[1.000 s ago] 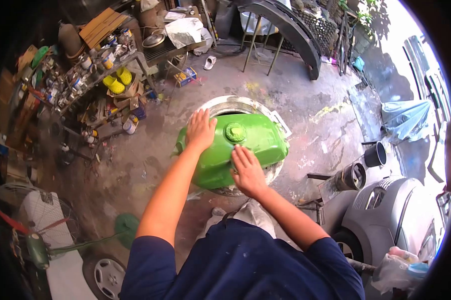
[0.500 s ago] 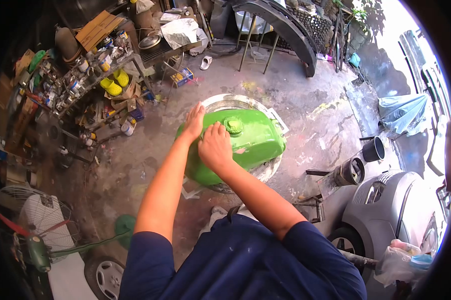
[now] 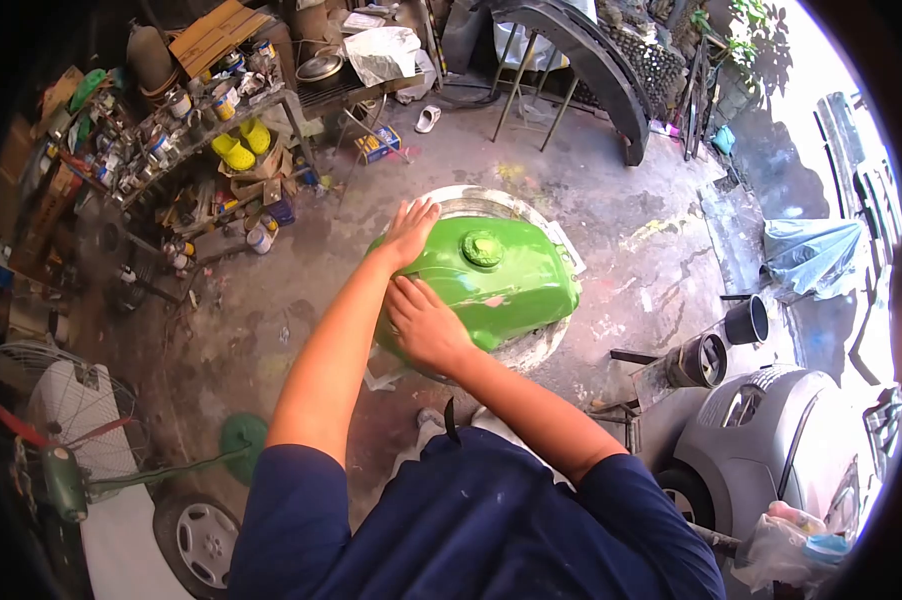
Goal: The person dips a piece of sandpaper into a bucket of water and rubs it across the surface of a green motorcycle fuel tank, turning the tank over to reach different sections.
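Observation:
A glossy green tank [image 3: 511, 285] with a raised round cap [image 3: 482, 249] lies on a round, whitish, paint-marked stand [image 3: 461, 196]. My left hand [image 3: 409, 234] rests on the tank's upper left end, fingers extended and nothing held. Just below it, my right hand [image 3: 427, 325] lies on the tank's left side with its fingers slightly spread. A small pinkish patch shows on the green surface, below the cap. The hands hide part of the tank's left end.
A cluttered bench [image 3: 296, 110] of cans stands at upper left, with yellow clogs [image 3: 233, 152]. A fan [image 3: 66, 480] is at lower left. Dark buckets [image 3: 746, 322] and a silver bumper [image 3: 741, 430] are on the right. A curved black part [image 3: 601, 65] rests at the top.
My right hand has moved down and left across the tank, away from the cap. My left hand has shifted slightly right relative to the tank. The view has shifted a little.

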Demonstrator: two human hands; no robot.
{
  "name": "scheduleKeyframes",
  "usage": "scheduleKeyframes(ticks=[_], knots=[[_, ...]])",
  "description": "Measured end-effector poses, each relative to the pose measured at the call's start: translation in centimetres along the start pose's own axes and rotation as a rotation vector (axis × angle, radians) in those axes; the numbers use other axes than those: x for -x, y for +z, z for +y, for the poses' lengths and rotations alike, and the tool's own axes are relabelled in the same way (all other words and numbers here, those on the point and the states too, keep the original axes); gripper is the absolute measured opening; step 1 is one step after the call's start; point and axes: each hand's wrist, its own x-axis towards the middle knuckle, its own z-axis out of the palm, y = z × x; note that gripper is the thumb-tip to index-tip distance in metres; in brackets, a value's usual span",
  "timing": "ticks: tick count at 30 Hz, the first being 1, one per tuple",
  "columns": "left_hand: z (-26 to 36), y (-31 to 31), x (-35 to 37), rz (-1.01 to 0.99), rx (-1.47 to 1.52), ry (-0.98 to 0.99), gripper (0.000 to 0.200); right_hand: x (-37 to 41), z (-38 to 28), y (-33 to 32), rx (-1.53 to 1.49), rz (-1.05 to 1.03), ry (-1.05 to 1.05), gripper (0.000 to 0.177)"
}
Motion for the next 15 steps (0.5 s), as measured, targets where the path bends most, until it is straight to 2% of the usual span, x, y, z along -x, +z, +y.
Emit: scheduleKeyframes(ticks=[1,2,5,7,10,14,15], knots=[[0.7,-0.6,0.5,-0.032,-0.022,0.03,0.081,1.1,0.8,-0.2,-0.008,0.039,-0.013,0.059],[1.2,-1.0,0.7,-0.061,-0.041,0.059,0.082,2.8,2.0,-0.5,-0.051,0.065,0.061,0.059],[0.3,-0.7,0.3,-0.033,0.029,0.013,0.085,6.3,4.1,-0.7,-0.121,0.118,0.223,0.058],[0.3,0.1,0.1,0.005,-0.07,-0.037,0.085,6.9,3.4,-0.8,-0.093,0.142,0.29,0.058],[0.1,0.5,-0.1,0.012,-0.149,-0.058,0.085,2.7,0.4,0.7,-0.007,0.051,0.079,0.058],[-0.8,1.0,-0.6,0.025,-0.167,-0.01,0.085,4.3,3.1,0.0,-0.033,-0.009,-0.063,0.062],[-0.9,1.1,-0.8,0.023,-0.175,-0.019,0.085,6.0,4.7,-0.7,-0.033,-0.056,0.004,0.063]])
